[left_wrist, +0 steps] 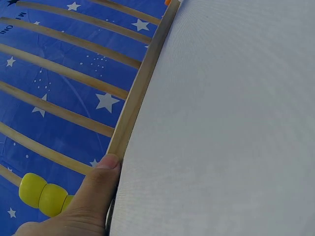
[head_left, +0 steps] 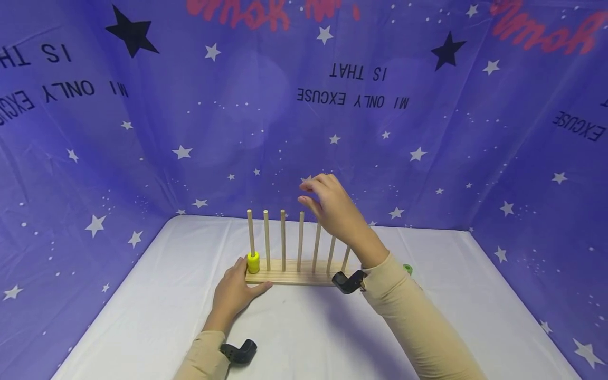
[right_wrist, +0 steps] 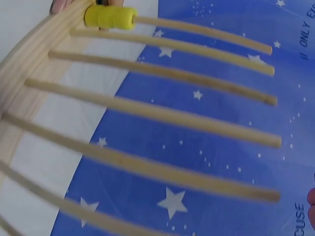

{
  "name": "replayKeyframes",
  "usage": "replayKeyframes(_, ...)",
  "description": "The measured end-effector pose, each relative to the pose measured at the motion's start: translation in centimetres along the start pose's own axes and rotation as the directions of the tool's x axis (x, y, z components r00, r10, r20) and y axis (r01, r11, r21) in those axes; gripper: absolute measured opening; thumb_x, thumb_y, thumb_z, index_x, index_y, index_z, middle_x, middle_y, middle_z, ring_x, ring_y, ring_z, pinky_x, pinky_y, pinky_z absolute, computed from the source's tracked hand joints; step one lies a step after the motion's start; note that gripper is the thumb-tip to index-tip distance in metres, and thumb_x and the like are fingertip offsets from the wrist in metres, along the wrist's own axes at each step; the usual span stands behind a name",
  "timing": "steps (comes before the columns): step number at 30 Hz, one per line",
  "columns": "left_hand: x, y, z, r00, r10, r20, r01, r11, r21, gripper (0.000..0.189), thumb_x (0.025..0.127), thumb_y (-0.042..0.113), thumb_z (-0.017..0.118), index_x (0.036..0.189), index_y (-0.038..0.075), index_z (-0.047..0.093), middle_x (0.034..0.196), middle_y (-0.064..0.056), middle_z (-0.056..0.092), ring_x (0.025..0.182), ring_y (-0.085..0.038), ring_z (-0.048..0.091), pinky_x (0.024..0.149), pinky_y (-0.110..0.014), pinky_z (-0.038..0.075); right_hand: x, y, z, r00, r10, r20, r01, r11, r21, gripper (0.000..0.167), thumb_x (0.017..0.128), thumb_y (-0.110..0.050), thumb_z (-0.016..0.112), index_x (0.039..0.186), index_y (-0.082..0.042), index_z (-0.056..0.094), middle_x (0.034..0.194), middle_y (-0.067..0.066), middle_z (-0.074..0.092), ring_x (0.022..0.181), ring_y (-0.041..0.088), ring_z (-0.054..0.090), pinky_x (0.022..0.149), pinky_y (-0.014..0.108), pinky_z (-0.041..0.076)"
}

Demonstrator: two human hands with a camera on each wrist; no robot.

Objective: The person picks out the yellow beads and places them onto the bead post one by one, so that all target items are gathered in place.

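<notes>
At the far left we see the starry blue-purple cloth [head_left: 85,184], which also runs behind and along the right of the white tabletop [head_left: 142,316]. Next comes a beige left sleeve [head_left: 201,359], with a black wrist camera [head_left: 241,352] at its cuff. The left hand [head_left: 234,293] grasps the left end of the wooden base [head_left: 280,277], its thumb laid along the front edge and its fingers round the end. Just beside those fingers we find the yellow beads [head_left: 254,263], stacked at the foot of the leftmost peg [head_left: 251,232]. The base lies crosswise on the tabletop, and to the right we count six more upright pegs [head_left: 283,237], all bare where we can see them. Above the right-hand pegs hangs the right hand [head_left: 334,208], loosely bent, thumb and fingertips apart, with nothing visible in its grip. A second black camera [head_left: 349,282] sits at that wrist, before the right sleeve [head_left: 418,322]. Beyond this sleeve we glimpse a small green piece [head_left: 408,269], partly hidden, on the tabletop.
</notes>
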State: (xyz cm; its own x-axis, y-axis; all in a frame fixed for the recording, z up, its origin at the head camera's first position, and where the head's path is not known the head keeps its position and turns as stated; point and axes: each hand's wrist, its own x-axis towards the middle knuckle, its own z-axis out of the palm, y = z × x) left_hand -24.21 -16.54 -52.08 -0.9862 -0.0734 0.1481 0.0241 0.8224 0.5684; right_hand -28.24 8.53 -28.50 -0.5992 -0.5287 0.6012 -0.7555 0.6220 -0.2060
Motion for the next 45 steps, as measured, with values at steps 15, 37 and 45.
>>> replayKeyframes(15,0.1,-0.1,0.1,1.0,-0.002,0.013,0.002,1.0,-0.002,0.107,0.075,0.068,0.074,0.154,0.008,0.034,0.157,-0.025,0.035,0.14,-0.048,0.039,0.111,-0.064,0.037,-3.3,3.1,-2.3,0.995,0.062,-0.078,-0.063,0.998,-0.016,0.029,0.098,-0.018,0.063,0.12,0.0,0.065,0.113,0.012,0.064,0.108,0.027,0.055,0.091,0.041,0.05)
replayKeyframes(37,0.0,0.0,0.1,1.0,0.015,-0.013,-0.015,1.0,0.011,0.106,0.074,0.068,0.075,0.153,0.008,0.036,0.153,-0.025,0.041,0.136,-0.048,0.044,0.107,-0.063,0.041,-8.8,7.4,-4.7,0.959,0.266,-0.103,-0.271,0.962,-0.044,0.034,0.098,-0.019,0.063,0.127,-0.002,0.062,0.118,0.014,0.062,0.117,0.033,0.054,0.1,0.054,0.047)
replayKeyframes(45,0.0,0.0,0.1,1.0,0.021,-0.015,-0.021,1.0,0.014,0.107,0.073,0.068,0.075,0.152,0.008,0.037,0.15,-0.023,0.046,0.133,-0.047,0.048,0.105,-0.062,0.044,-11.6,9.3,-5.0,0.93,0.357,-0.086,-0.362,0.93,-0.054,0.035,0.099,-0.018,0.062,0.129,-0.002,0.06,0.121,0.015,0.06,0.118,0.035,0.054,0.1,0.057,0.045)
